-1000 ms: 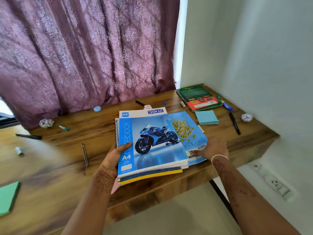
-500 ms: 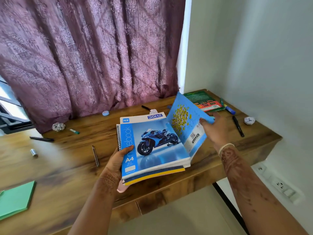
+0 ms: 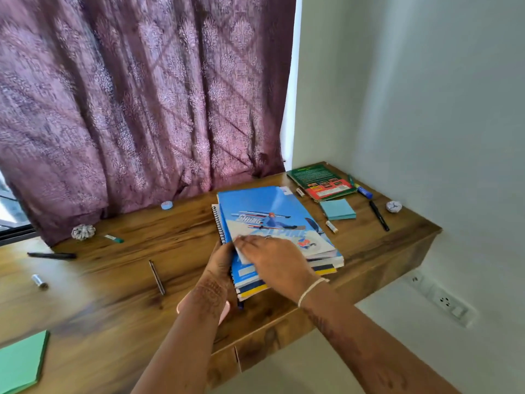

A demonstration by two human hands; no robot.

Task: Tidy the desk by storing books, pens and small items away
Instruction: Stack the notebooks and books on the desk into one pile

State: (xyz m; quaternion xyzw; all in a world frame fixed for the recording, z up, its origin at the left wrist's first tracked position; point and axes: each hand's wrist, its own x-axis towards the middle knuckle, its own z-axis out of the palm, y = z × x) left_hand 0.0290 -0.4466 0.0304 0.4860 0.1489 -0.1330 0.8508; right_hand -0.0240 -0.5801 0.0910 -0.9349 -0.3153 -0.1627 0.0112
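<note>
A stack of notebooks (image 3: 284, 217) lies near the front edge of the wooden desk (image 3: 113, 280). Its top book is blue with a skier picture. My left hand (image 3: 220, 263) grips the stack's left edge by the spiral binding. My right hand (image 3: 272, 255) lies flat across the lower part of the top cover, fingers straight. A green book (image 3: 321, 180) sits at the back right. Beside it lie a blue sticky pad (image 3: 338, 209), a black pen (image 3: 379, 215) and a blue marker (image 3: 363, 191). Left of the stack lie a grey pen (image 3: 157, 277) and a black marker (image 3: 51, 255).
Crumpled paper balls (image 3: 83, 231) (image 3: 393, 206), a green-tipped tube (image 3: 113, 238), a small metal cylinder (image 3: 39, 281), a round blue eraser (image 3: 166, 205) and small white caps (image 3: 331, 226) are scattered about. A green pad (image 3: 20, 362) lies at the lower left. A curtain (image 3: 142, 95) hangs behind; the wall is at right.
My right hand lifted the blue book from the right, flipped it over onto the stack, and now rests on it. It covers the motorcycle notebook. My left hand has kept its hold.
</note>
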